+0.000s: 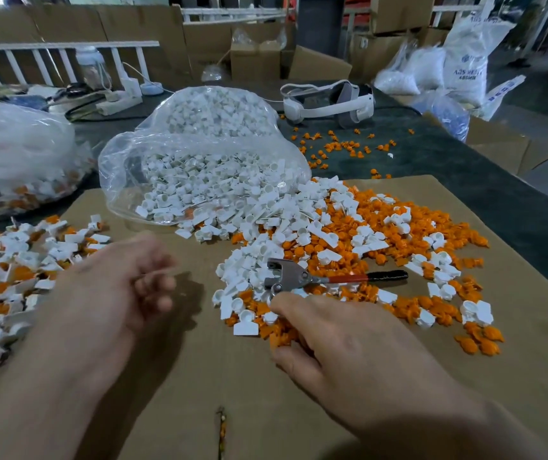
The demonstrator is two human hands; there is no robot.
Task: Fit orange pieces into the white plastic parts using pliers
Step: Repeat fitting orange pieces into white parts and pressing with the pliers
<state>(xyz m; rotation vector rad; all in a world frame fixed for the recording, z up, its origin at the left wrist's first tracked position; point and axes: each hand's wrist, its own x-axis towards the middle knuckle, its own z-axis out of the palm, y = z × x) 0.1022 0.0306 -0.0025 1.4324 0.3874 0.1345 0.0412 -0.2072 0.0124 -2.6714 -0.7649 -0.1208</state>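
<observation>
Resting on the orange pieces (280, 336), the right hand (342, 346) brackets a few between thumb and forefinger; whether it pinches one cannot be told. Pliers (302, 277) lie on white parts (252, 260) at its 12 o'clock. The left hand (123, 280), blurred, hangs loosely curled, holding nothing. A sack (465, 68) at 1 o'clock reads "ABS".

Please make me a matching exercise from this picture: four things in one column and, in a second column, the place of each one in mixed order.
Things:
1. pliers
2. headset
3. open bag
4. right hand

Places:
a. far away on the dark cover
b. lying on the pile
c. spilling white parts onto the cardboard
d. reaching into orange pieces

Pairs: 1-b, 2-a, 3-c, 4-d
</observation>
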